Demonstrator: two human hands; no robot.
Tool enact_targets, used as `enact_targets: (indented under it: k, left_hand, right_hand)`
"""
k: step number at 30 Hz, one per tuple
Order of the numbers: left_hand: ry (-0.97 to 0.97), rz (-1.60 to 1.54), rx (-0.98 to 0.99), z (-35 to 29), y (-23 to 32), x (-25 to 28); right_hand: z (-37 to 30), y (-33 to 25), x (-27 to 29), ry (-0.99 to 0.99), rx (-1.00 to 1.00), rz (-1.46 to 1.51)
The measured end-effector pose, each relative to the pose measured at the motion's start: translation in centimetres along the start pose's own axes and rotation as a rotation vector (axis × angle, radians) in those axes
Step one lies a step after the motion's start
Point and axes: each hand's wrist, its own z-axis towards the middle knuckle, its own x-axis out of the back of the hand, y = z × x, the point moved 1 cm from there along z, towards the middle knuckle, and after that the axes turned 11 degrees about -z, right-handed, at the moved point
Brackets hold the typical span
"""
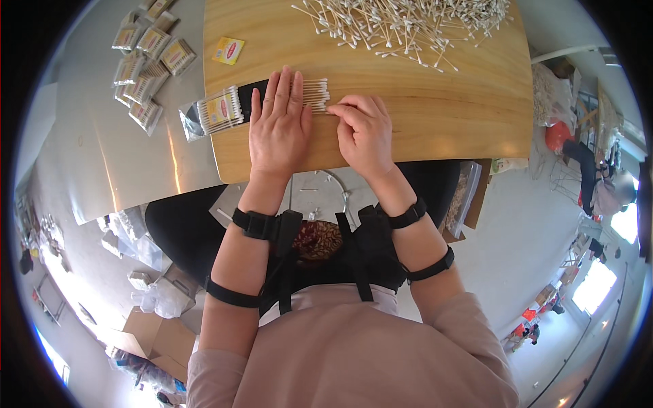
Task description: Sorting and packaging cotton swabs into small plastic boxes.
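My left hand (279, 129) lies flat, fingers stretched, over a row of cotton swabs (315, 92) on the wooden table. The swabs' white tips stick out to its right. Beneath and left of the fingers shows a black strip (252, 99). Beside it, at the table's left edge, sits a partly bagged flat pack of cotton swabs (221, 111) with a yellow label card. My right hand (365, 129) is closed in a pinch at the row's right end, with a swab tip at its fingertips. What lies under the left palm is hidden.
A big loose heap of cotton swabs (422, 24) covers the table's far side. A yellow card (228, 51) lies at the far left. Several bagged swab packs (145, 80) are piled on the metal table (81, 129). A cardboard box (155, 336) stands on the floor; another person (605, 194) sits far right.
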Motion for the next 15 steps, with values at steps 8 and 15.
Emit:
enact_targets:
  k: [8,15]
  left_hand:
    - [-0.015,-0.004,-0.004,-0.08,-0.12,-0.01]
    - [-0.018,0.006,-0.006,-0.10,-0.03,0.06]
  right_hand:
    - [-0.14,0.08,-0.09,-0.028,0.035,-0.012]
    - [0.11,-0.35,-0.17,-0.010,0.001,-0.053]
